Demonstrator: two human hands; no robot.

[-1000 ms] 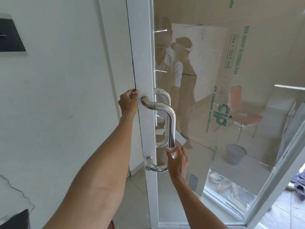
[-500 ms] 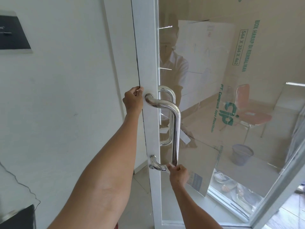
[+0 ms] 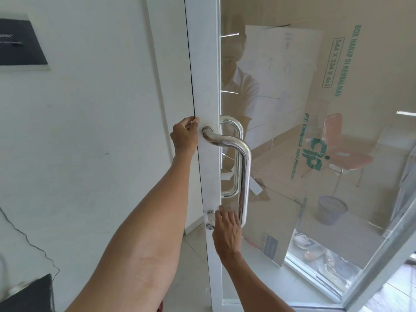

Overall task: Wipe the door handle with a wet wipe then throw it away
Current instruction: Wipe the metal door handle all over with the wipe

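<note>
A polished steel door handle (image 3: 245, 167) is fixed to the white frame (image 3: 207, 91) of a glass door. My left hand (image 3: 185, 134) grips the door's edge level with the handle's top mount. My right hand (image 3: 226, 229) lies over the handle's lower bend beside the lower mount (image 3: 211, 216), fingers curled against the metal. A pale blur at its fingertips looks like the wet wipe (image 3: 225, 208); the hand hides the rest of it.
Through the glass I see a blue mesh bin (image 3: 332, 209), a red chair (image 3: 344, 152), a printed cardboard sheet (image 3: 281, 224) and shoes (image 3: 315, 251) on the floor. A white wall with a dark plaque (image 3: 20, 45) is on the left.
My right hand slid down the handle's vertical bar to its lower bend and now reaches towards the lower mount. The left hand kept its grip on the door edge.
</note>
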